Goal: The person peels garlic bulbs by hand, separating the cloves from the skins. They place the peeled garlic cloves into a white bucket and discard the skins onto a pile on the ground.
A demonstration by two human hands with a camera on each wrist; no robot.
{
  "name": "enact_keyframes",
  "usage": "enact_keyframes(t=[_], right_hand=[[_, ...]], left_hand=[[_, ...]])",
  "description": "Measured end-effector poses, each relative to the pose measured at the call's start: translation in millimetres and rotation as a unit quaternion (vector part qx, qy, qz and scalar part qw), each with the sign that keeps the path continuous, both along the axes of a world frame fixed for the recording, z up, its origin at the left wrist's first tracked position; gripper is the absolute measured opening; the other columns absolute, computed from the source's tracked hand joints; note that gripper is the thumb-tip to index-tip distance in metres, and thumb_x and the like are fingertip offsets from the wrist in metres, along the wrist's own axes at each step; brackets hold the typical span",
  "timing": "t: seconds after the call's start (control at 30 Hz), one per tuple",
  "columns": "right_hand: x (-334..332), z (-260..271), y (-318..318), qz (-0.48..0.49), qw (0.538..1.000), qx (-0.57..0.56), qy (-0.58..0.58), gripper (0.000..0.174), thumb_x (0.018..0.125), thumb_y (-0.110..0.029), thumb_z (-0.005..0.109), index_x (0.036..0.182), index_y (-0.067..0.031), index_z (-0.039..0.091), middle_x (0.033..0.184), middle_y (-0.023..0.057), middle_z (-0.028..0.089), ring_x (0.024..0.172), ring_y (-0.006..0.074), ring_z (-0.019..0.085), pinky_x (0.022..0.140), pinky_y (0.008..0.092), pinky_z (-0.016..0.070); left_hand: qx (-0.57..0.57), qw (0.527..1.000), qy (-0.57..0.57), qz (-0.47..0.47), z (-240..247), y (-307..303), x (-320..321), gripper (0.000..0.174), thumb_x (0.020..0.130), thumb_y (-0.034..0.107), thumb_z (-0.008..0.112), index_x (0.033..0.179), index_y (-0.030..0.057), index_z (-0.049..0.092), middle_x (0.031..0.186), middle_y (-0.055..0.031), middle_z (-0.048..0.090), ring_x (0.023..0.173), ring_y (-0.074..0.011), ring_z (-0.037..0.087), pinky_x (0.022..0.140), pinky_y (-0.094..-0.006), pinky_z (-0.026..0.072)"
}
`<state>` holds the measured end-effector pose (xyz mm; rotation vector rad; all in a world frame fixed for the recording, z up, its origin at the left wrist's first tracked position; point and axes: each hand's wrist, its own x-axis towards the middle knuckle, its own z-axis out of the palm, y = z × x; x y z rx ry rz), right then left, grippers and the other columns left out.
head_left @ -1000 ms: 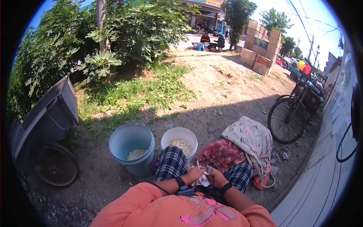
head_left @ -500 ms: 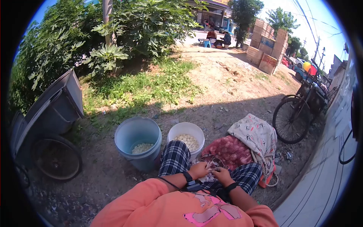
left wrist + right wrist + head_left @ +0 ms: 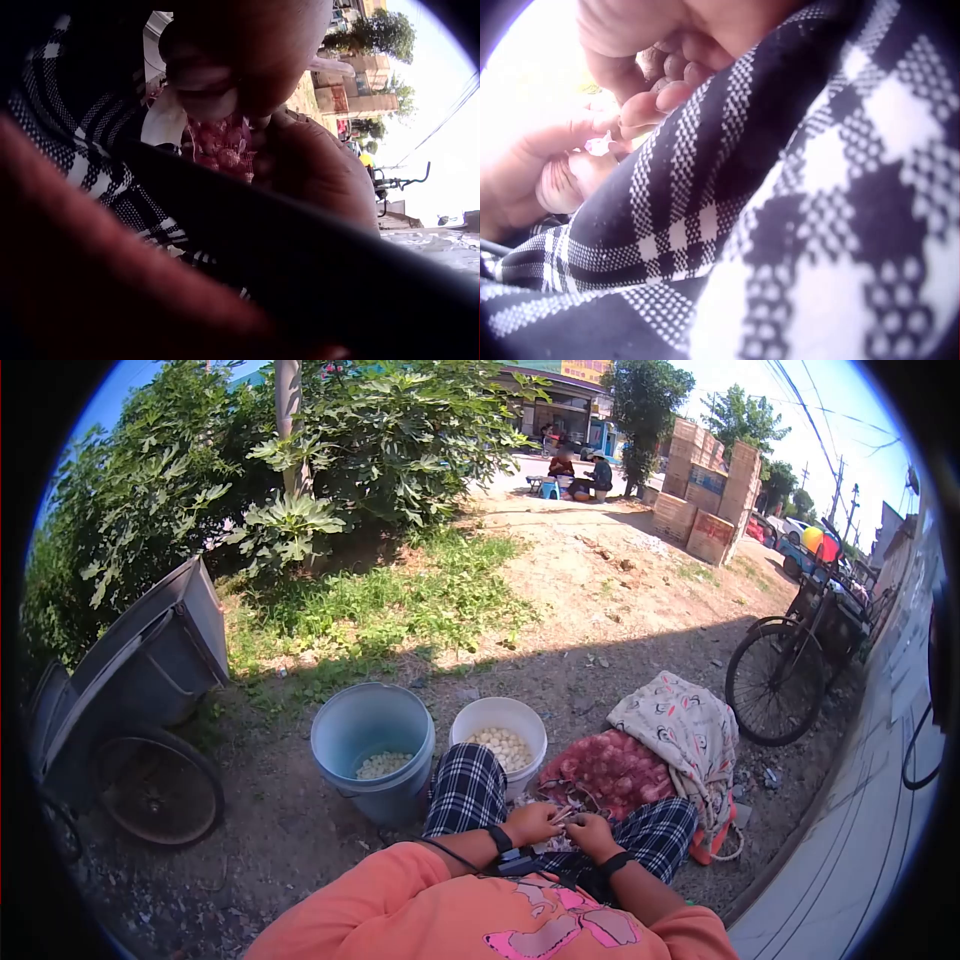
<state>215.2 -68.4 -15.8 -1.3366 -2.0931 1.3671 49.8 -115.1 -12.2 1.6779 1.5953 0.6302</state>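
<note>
In front of the lap, my left hand holds a garlic bulb with purple-streaked skin, seen under its fingers in the right wrist view. The right hand meets it from the other side; its curled fingers and thumb pinch at the garlic's top. A thin pale stalk sticks out past the left hand. Pale garlic skin shows beneath the fingers in the left wrist view. Beyond the hands lies a red net bag of garlic bulbs.
A blue bucket and a smaller white bucket hold peeled cloves, left of the bag. Printed cloth covers part of the bag. A cart stands left, a bicycle right, beside a pale wall. Plaid-clad knees flank the hands.
The hands stay together at the garlic, shifting slightly while the fingers work. The pale stalk, upright earlier, now leans right. The head view has swung a little to the left.
</note>
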Motion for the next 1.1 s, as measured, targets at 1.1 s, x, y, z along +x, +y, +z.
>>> enact_keyframes(t=[1.1], right_hand=[[11,-22,18,-0.096,0.85,-0.383,0.348,0.002,0.078,-0.008,0.051,0.079,-0.0066,0.05,0.062,0.0018,0.049,0.05,0.0119,0.044,0.045,0.0225,0.0346]], left_hand=[[0.143,0.983,-0.106,0.038,10,-2,3,0.025,0.072,0.029,0.062,0.073,0.006,0.053,0.062,-0.0064,0.051,0.057,-0.017,0.049,0.054,-0.0297,0.0394]])
